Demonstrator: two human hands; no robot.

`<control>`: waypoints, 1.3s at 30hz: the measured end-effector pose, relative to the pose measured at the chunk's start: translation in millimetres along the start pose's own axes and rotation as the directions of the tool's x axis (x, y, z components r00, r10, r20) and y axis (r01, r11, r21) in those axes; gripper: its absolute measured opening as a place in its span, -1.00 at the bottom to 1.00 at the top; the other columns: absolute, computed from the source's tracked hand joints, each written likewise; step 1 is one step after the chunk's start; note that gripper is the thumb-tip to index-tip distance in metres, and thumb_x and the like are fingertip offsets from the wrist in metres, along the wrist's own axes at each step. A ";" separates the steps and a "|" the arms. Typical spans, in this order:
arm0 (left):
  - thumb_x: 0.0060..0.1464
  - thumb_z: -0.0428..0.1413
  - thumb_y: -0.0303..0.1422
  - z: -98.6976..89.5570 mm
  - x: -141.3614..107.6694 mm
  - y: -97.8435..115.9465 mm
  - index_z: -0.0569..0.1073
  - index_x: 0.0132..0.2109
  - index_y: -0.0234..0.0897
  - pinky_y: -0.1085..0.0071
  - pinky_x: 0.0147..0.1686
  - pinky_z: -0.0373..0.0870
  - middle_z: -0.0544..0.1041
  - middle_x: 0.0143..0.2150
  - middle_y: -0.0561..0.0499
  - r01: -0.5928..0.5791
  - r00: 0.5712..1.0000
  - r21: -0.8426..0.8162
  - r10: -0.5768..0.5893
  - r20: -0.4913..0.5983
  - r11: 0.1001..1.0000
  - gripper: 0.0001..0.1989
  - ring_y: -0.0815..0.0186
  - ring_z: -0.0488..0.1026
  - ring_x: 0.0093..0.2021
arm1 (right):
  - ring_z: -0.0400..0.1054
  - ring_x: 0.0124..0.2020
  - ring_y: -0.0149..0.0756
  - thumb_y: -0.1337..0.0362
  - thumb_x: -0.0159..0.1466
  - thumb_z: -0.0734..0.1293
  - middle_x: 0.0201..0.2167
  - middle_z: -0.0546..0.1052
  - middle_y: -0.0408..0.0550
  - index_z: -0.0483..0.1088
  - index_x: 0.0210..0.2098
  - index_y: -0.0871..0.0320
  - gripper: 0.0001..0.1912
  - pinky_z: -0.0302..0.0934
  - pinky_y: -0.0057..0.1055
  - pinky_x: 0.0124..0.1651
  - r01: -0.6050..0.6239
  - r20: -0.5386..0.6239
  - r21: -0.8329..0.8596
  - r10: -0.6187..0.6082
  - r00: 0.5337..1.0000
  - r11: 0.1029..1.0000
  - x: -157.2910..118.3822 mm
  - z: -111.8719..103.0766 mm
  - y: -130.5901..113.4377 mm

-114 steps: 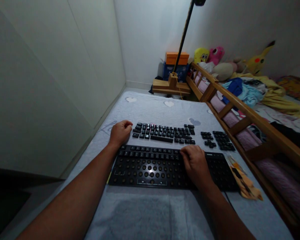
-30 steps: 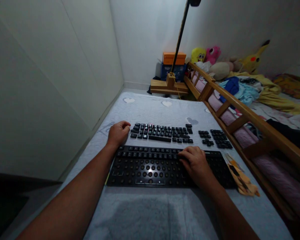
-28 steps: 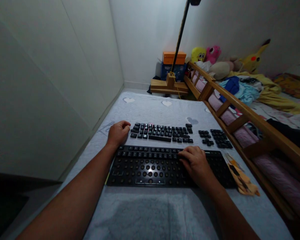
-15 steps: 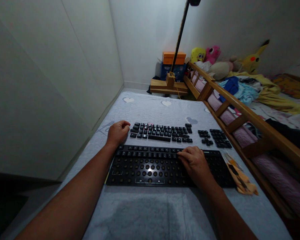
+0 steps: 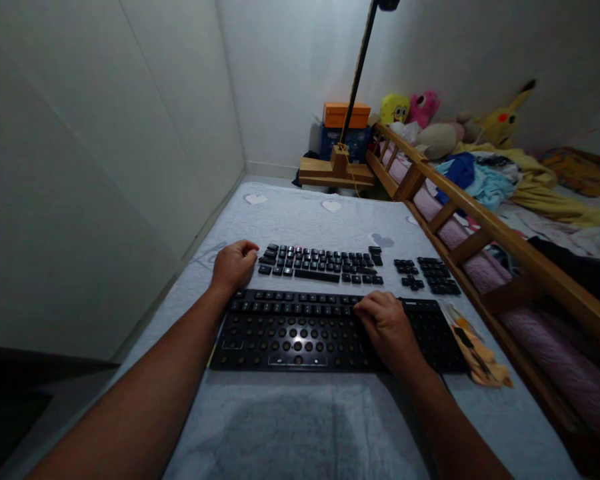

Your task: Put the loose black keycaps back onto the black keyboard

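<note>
R hand [image 5: 383, 321] hides some kbd [image 5: 290, 343] sockets.

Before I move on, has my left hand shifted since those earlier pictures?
No, no visible shift: your left hand is still beside the left end of the loose keycaps, at the keyboard's far left corner.

You are in a bedroom in a home.
Beyond your wooden bed rail [image 5: 467, 198] lie rumpled clothes and blankets [image 5: 540, 193], with a yellow square plush toy [image 5: 394, 109] and a pink plush toy [image 5: 424, 109] against the wall.

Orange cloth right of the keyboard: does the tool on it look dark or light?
Dark, head view.
</note>
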State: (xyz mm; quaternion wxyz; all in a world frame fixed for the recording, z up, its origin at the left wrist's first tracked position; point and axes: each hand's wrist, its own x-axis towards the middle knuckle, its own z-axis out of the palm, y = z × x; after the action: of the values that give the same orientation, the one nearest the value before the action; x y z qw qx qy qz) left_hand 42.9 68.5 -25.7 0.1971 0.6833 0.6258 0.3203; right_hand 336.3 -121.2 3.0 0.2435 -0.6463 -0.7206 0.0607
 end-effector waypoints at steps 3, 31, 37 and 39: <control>-0.02 0.02 -0.27 -0.9 -0.6 1.4 0.60 -0.20 -0.26 0.35 -0.19 0.36 0.64 -0.26 -0.06 0.009 1.000 0.007 -0.009 -0.001 1.000 -0.67 0.20 0.52 -0.27 | 0.27 -0.20 -0.16 0.41 0.31 0.27 -0.33 0.50 -0.05 0.48 -0.35 0.10 -0.82 0.15 -0.24 -0.10 -0.018 -0.002 0.028 0.018 1.000 0.999 0.6 0.2 -1.2; -0.03 0.01 -0.27 0.0 -0.2 0.9 0.59 -0.21 -0.26 0.35 -0.21 0.36 0.63 -0.27 -0.05 0.009 1.000 -0.019 -0.009 -0.005 1.000 -0.67 0.19 0.51 -0.28 | 0.33 -0.26 -0.20 0.37 0.29 0.23 -0.38 0.46 -0.07 0.37 -0.40 0.08 -0.85 0.19 -0.27 -0.15 -0.077 -0.120 0.233 0.107 0.987 0.969 3.0 -6.2 -1.1; -0.04 0.01 -0.27 -0.7 0.3 1.6 0.59 -0.21 -0.25 0.34 -0.20 0.36 0.63 -0.26 -0.06 0.015 1.000 -0.021 -0.015 0.010 1.000 -0.67 0.18 0.52 -0.26 | 0.35 -0.23 -0.17 0.31 0.27 0.24 -0.36 0.49 -0.05 0.40 -0.38 0.09 -0.87 0.19 -0.25 -0.13 -0.108 -0.197 0.139 0.135 0.971 0.984 12.3 -30.6 14.3; -0.04 0.01 -0.26 -0.9 0.0 2.3 0.59 -0.21 -0.25 0.33 -0.19 0.36 0.63 -0.25 -0.07 0.023 1.000 -0.020 -0.022 0.012 1.000 -0.68 0.17 0.52 -0.25 | 0.37 -0.22 -0.16 0.30 0.26 0.25 -0.35 0.51 -0.04 0.42 -0.39 0.10 -0.87 0.19 -0.24 -0.11 -0.093 -0.176 0.083 0.106 0.979 0.992 22.1 -39.7 25.5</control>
State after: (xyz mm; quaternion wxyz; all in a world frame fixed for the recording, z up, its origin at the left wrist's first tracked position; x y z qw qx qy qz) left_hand 44.0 68.1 -23.5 0.2115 0.6761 0.6290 0.3203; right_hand 375.3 -105.0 33.4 0.3283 -0.6749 -0.6596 0.0409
